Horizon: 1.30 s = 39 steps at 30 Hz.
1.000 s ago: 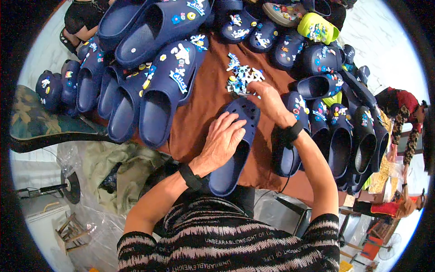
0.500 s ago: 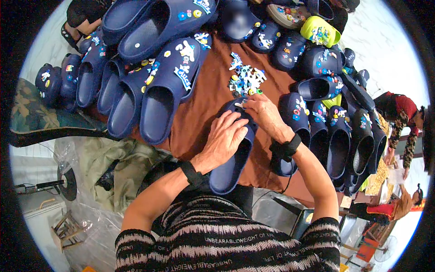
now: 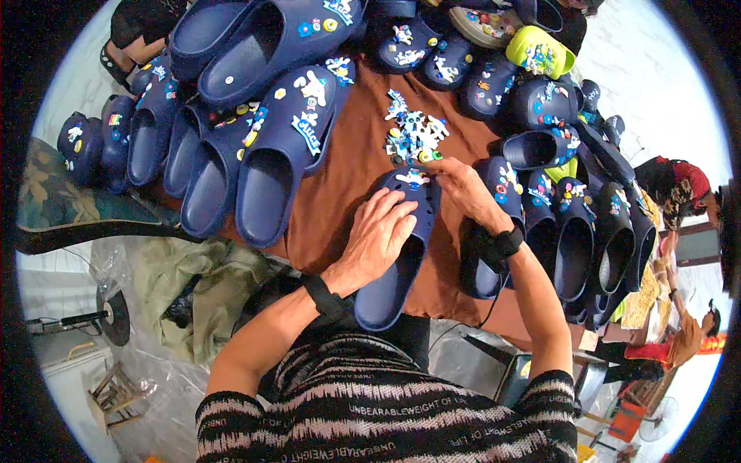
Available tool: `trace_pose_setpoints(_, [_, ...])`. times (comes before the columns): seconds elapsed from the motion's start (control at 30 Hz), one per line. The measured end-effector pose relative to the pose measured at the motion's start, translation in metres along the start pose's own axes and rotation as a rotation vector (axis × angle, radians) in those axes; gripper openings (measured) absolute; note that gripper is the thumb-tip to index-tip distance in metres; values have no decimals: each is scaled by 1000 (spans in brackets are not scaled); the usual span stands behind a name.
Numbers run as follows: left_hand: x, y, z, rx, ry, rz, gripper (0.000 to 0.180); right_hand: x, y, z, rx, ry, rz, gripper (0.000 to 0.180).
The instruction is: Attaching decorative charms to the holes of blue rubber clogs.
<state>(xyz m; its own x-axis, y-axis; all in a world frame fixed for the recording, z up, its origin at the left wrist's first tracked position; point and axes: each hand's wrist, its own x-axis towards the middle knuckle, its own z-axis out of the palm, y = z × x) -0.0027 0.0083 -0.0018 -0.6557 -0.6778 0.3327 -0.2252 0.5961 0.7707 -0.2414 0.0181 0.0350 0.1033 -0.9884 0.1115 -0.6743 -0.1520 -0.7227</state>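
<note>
- Right below your chin, on the brown cloth (image 3: 340,193), a navy clog (image 3: 397,247) is lying with its toe pointing away from you and its heel hanging toward your lap.
- Your left hand (image 3: 378,239) is lying flat over the middle of the clog, fingers spread wide across its upper and pressing down on it rather than curling around it.
- Your right hand (image 3: 463,189) is sitting at the clog's toe, fingers pinched narrow against the front edge; whether a charm is sitting between the fingertips is too small to tell.
- A white and blue charm (image 3: 411,179) is showing on the toe of the clog, just beside your right fingertips.
- A loose pile of small charms (image 3: 413,137) in blue, white, yellow and green is lying on the cloth just beyond the clog's toe, near your right hand.
- To your left, a row of large navy clogs (image 3: 270,154) is lying side by side, several already carrying charms on their uppers.
- To your right, more navy clogs (image 3: 571,231) are standing packed together on their sides, with coloured charms on them.
- Across the far edge, smaller dark clogs are crowding the cloth, and one lime green clog (image 3: 539,52) is sitting among them.
- You are wearing black bands on both wrists and a striped knit top.
- At the far right edge, another person (image 3: 675,185) is sitting, well apart from your hands.
</note>
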Motion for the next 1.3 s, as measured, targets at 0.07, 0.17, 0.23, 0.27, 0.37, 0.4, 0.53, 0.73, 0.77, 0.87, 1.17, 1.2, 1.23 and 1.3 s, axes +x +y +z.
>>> trace_pose_setpoints(0.07, [2,-1,-1,-7,-3,11,36,-1,-5,2,-106,71,-22,28])
trace_pose_setpoints(0.17, [1,-2,0,1,-9,4,36,3,-4,23,-366,101,-176,29])
trace_pose_setpoints(0.23, [2,-3,-1,8,3,14,36,8,0,27,-425,165,-230,28])
trace_pose_setpoints(0.27, [1,-2,-2,12,-2,5,36,14,1,22,-374,64,-204,27])
trace_pose_setpoints(0.37, [0,-2,-1,-5,-11,-6,36,28,27,-1,-178,106,-3,22])
trace_pose_setpoints(0.4, [1,-1,-1,-5,-8,-5,36,30,36,-11,-188,188,137,22])
trace_pose_setpoints(0.53, [2,0,-1,-20,-18,-13,37,32,68,-11,-90,236,257,22])
trace_pose_setpoints(0.73, [1,-2,-3,-8,-24,-12,40,54,71,12,-248,171,229,19])
trace_pose_setpoints(0.77, [2,-1,-2,-9,-26,-10,40,54,69,14,-313,125,214,21])
trace_pose_setpoints(0.87, [2,-2,-1,-9,-42,-18,41,52,74,14,-333,93,199,26])
trace_pose_setpoints(1.17, [2,-2,-1,-11,-30,-6,40,51,75,9,-181,117,224,20])
trace_pose_setpoints(1.2, [2,-2,0,-8,-31,-1,40,48,75,6,-56,169,261,18])
trace_pose_setpoints(1.23, [2,-1,-1,-8,-30,-2,40,46,71,2,-56,168,260,18])
trace_pose_setpoints(1.3, [3,2,-3,-13,-30,-7,39,35,63,-8,154,176,310,18])
